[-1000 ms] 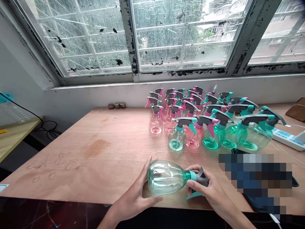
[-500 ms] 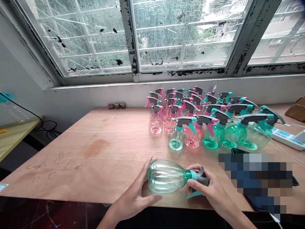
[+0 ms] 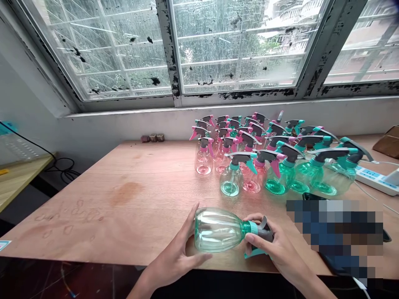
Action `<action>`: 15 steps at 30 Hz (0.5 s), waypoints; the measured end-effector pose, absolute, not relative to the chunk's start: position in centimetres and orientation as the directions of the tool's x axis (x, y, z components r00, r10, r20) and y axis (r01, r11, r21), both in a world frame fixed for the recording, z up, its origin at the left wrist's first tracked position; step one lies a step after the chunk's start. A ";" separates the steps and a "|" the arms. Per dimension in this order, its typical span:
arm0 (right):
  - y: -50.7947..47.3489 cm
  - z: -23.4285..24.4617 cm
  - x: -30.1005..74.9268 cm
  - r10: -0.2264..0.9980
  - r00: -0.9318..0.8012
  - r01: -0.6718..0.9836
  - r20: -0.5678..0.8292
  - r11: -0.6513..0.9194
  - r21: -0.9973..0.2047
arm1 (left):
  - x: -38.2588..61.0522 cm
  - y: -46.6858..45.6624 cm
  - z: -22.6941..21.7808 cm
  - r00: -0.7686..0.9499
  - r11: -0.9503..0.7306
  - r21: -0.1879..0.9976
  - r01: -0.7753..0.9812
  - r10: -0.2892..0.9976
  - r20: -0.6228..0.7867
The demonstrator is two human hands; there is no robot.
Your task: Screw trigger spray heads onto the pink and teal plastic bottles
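Observation:
A clear teal spray bottle lies on its side near the front edge of the wooden table. My left hand cups the bottle's base, thumb and fingers curled around it. My right hand grips the grey and teal trigger head at the bottle's neck. The bottle's neck points to the right.
Several upright pink and teal spray bottles crowd the back right of the table. A white power strip lies at the far right, and a blurred dark object sits right of my hands. Small blocks rest by the wall under the window.
The bottle has turned slightly between my hands; both hands stay in nearly the same place.

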State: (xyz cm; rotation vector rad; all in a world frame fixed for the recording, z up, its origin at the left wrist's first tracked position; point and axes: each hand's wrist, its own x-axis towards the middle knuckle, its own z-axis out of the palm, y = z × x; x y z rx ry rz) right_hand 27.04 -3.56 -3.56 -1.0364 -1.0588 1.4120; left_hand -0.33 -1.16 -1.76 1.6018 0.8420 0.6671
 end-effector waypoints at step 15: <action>-3.5 -3.7 27.2 0.992 -0.117 -0.219 -0.045 -0.070 -0.973 | -0.2 -1.2 -1.8 0.571 -0.122 0.979 0.160 0.821 0.009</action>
